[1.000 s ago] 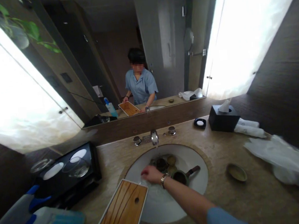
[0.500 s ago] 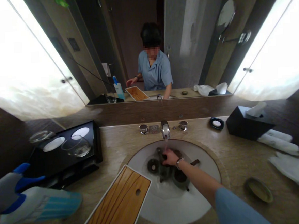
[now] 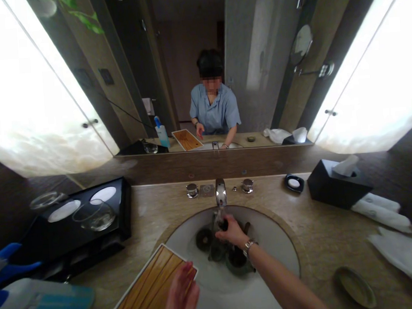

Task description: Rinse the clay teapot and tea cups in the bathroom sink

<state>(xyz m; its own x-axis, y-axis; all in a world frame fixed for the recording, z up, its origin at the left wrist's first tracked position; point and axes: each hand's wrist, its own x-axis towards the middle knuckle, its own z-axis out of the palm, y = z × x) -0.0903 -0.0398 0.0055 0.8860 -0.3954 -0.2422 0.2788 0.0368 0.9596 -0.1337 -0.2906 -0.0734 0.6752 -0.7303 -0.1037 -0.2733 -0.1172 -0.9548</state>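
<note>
The right hand point(image 3: 232, 231) curls under the tap point(image 3: 221, 191), its grip too blurred to tell, dark vessels point(image 3: 237, 257) crowded just beside it. Bare basin point(image 3: 230, 298) opens between it and the left hand point(image 3: 182, 290), loosely spread over the wooden board's point(image 3: 141, 293) basin-side edge.

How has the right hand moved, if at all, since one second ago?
Yes: the right hand has moved rightward in the sink, closer to the faucet.
</note>
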